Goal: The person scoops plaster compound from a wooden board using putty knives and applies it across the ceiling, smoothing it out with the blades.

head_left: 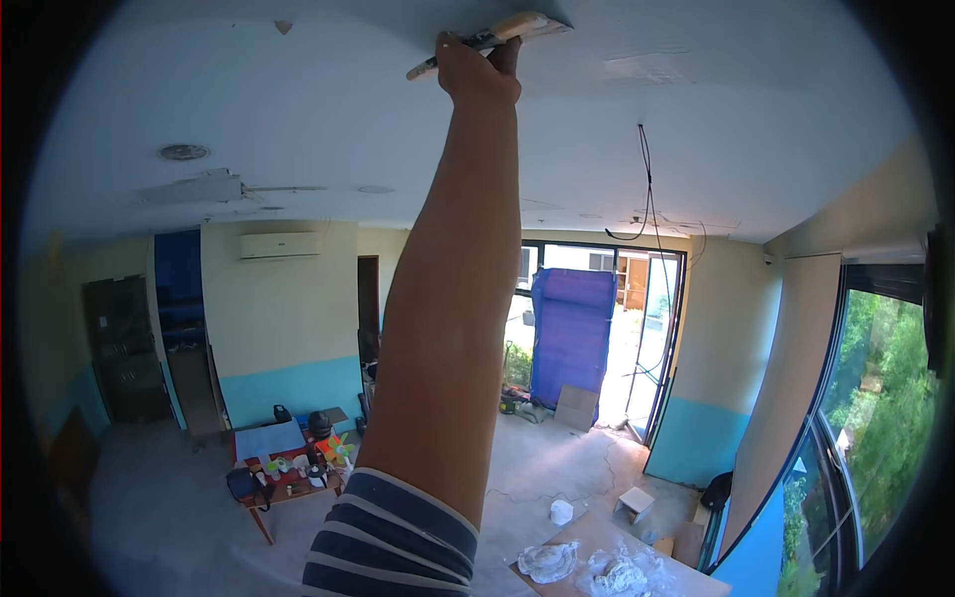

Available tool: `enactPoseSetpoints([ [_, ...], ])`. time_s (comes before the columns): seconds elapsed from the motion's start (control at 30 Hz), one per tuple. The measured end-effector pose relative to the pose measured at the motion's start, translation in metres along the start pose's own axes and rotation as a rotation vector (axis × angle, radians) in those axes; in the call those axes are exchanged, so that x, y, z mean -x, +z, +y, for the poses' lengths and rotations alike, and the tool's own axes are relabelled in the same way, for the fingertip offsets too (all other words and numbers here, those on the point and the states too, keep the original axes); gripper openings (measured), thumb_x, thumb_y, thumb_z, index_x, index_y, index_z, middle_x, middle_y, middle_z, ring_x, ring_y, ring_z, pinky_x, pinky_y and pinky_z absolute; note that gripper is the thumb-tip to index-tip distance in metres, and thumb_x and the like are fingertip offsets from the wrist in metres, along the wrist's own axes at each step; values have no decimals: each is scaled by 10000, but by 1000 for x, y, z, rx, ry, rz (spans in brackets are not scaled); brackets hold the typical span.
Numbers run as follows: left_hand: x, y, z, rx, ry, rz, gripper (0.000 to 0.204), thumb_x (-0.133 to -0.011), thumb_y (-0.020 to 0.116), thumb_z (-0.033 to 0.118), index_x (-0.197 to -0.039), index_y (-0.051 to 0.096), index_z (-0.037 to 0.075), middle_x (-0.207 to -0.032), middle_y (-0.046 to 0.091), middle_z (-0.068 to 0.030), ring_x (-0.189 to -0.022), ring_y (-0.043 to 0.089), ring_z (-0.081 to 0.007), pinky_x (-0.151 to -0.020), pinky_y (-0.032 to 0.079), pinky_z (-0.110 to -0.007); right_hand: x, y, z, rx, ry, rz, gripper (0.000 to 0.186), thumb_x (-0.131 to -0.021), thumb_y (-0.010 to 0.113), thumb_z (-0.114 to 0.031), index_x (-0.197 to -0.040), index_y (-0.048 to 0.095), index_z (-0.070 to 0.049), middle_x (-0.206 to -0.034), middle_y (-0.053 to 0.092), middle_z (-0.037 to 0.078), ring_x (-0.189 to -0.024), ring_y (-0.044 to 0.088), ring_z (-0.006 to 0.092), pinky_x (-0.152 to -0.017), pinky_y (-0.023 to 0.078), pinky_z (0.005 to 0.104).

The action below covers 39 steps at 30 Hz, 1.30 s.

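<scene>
My left arm point(453, 298), in a striped sleeve, stretches straight up to the ceiling. At its top my left hand point(479, 75) is closed around a putty knife point(519, 27) with a pale handle part and a thin metal blade. The blade's edge lies at or very near the white ceiling point(328, 90); contact cannot be made out. A pale, smeared end of the tool sticks out on the hand's left side. To the right of the hand, a rough whitish patch point(652, 68) marks the ceiling. My right hand is out of the picture.
Cables point(647, 179) hang from the ceiling. Below right, white crumpled material point(622, 572) lies on a brown board point(686, 577), near a small stool point(635, 502). A cluttered table point(261, 502) stands at left. A blue-purple covered panel point(572, 338) leans by the bright doorway.
</scene>
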<state>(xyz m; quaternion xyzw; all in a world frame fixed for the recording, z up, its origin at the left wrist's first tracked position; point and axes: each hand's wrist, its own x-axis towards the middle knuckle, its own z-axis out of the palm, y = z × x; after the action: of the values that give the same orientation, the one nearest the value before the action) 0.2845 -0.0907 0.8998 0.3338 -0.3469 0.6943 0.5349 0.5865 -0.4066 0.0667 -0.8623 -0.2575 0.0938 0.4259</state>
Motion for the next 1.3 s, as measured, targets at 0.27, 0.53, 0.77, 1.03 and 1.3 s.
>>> enactPoseSetpoints([
  [0.27, -33, 62, 154, -87, 186, -181, 342, -965, 435, 393, -884, 551, 82, -800, 597, -78, -802, 612, -229, -745, 562, -350, -20, 29, -48, -351, -95, -154, 485, -986, 476, -382, -1181, 503, 61, -1058, 619, 227, -962, 581, 320, -841, 467, 414],
  [0.53, -17, 93, 279, -220, 271, -334, 362, -967, 384, 272, -1021, 582, -26, -970, 641, -180, -892, 644, -294, -755, 578, -359, -4, 42, -108, -88, -322, -142, 500, -974, 510, -396, -1054, 514, 98, -899, 617, 270, -810, 577, 331, -718, 466, 427],
  [0.77, 40, 16, 334, -445, 338, -151, 398, -979, 370, 257, -1275, 449, 4, -1219, 533, -158, -1144, 537, -340, -991, 481, -483, -8, 88, -165, -589, -285, -230, 438, -979, 507, -394, -1094, 558, 25, -944, 640, 184, -816, 604, 212, -679, 484, 348],
  [1.03, 229, -170, 238, -1156, 202, 148, 298, -930, 564, 184, -1154, 601, -9, -1145, 599, -113, -1064, 582, -206, -915, 482, -337, -16, 146, -300, -1729, 361, -886, 309, -980, 408, -227, -1173, 539, -25, -1005, 654, 140, -868, 648, 332, -749, 515, 462],
  [1.3, 430, -279, 235, -1706, -496, -605, 355, -883, 598, 100, -1227, 532, 39, -1100, 625, -165, -1021, 611, -331, -901, 476, -380, 38, 185, -400, -1612, 400, -1271, 385, -997, 376, -325, -1238, 532, -69, -1150, 634, 108, -1016, 642, 271, -862, 537, 435],
])
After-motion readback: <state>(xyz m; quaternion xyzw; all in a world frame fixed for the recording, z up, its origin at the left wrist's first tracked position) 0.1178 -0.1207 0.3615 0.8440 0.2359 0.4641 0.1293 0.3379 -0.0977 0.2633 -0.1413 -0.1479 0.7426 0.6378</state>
